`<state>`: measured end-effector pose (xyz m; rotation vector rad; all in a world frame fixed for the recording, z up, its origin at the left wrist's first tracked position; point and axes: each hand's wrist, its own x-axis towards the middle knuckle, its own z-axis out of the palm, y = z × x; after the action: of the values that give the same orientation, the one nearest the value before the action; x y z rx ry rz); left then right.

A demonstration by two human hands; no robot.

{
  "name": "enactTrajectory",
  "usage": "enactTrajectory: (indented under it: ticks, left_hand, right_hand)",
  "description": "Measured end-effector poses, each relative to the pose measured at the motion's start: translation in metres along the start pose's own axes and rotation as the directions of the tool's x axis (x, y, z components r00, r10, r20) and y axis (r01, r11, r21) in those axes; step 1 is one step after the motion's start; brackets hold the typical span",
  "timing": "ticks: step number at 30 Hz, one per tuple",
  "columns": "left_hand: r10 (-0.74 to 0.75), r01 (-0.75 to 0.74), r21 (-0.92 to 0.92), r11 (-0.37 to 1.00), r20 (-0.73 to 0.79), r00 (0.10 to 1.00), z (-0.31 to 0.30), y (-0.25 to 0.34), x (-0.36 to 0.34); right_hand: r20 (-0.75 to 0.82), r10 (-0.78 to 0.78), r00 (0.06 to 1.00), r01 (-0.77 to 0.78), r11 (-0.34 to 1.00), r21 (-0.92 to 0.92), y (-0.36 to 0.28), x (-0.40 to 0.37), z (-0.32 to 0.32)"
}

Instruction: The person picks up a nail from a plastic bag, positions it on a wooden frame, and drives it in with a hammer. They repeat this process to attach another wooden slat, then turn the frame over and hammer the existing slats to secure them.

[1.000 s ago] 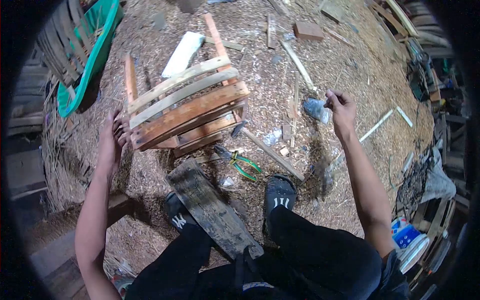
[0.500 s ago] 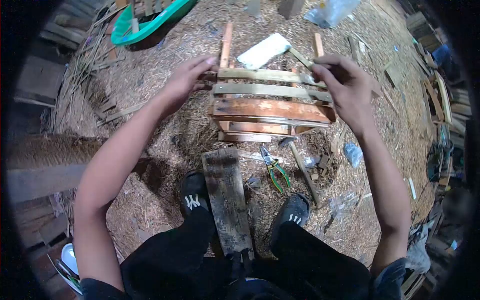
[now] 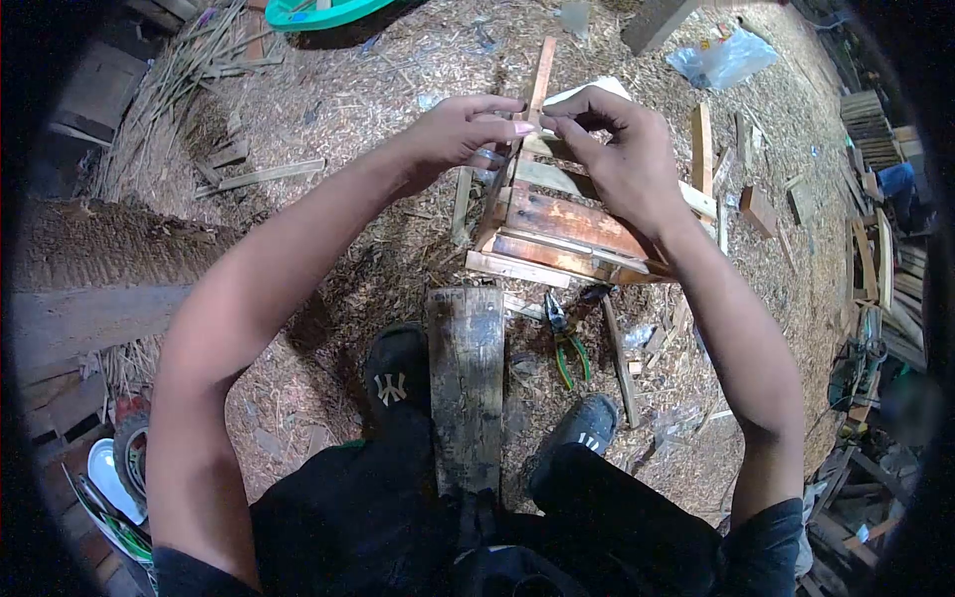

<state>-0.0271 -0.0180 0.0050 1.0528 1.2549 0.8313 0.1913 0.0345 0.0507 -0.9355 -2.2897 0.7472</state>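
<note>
In front of me stands a small slatted wooden frame [image 3: 572, 217], with a reddish-brown board and paler slats. At its left upright [image 3: 542, 75], my left hand [image 3: 463, 132] has thumb and fingers closed on the wood. My right hand [image 3: 632, 159] reaches over the slats, its thumb and index finger pinched close to the left fingertips. Whatever the right fingers hold is too small or hidden to make out. Below the frame lie pliers [image 3: 569, 353] with green and yellow handles, beside a hammer [image 3: 619, 358] whose head is partly shaded.
A worn plank [image 3: 466, 388] runs between my shoes. Behind the frame lies a white piece [image 3: 609, 88], with a clear plastic bag [image 3: 724, 60] to its right. A green plastic rim [image 3: 333, 15] shows at the top. Wood chips and loose offcuts [image 3: 758, 211] cover the ground.
My right hand has moved left from the slats' right end and now meets my left hand at the left upright. The frame appears turned, and the view has shifted.
</note>
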Motion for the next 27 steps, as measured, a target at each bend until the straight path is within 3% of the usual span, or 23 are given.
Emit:
enactTrajectory:
  ticks: [6, 8, 16, 27]
  left_hand:
    - [0.013, -0.013, -0.057, 0.998, -0.006, 1.000, -0.001, -0.006, 0.004]
    - [-0.012, 0.012, 0.009, 1.000, -0.006, 1.000, -0.001, -0.003, 0.003]
    - [-0.026, 0.026, -0.034, 0.999, 0.012, 1.000, 0.001, 0.000, 0.001]
    - [-0.011, 0.011, -0.041, 0.999, -0.015, 1.000, 0.001, -0.007, 0.004]
  right_hand:
    - [0.019, -0.080, 0.997, 0.079, 0.995, 0.055, 0.000, -0.001, 0.010]
    - [0.014, -0.083, 0.996, 0.082, 0.995, 0.049, 0.001, -0.001, 0.012]
    - [0.030, -0.017, 0.999, 0.017, 1.000, -0.003, -0.003, -0.001, 0.012]
    - [-0.022, -0.104, 0.994, 0.105, 0.994, 0.020, 0.007, -0.001, 0.019]
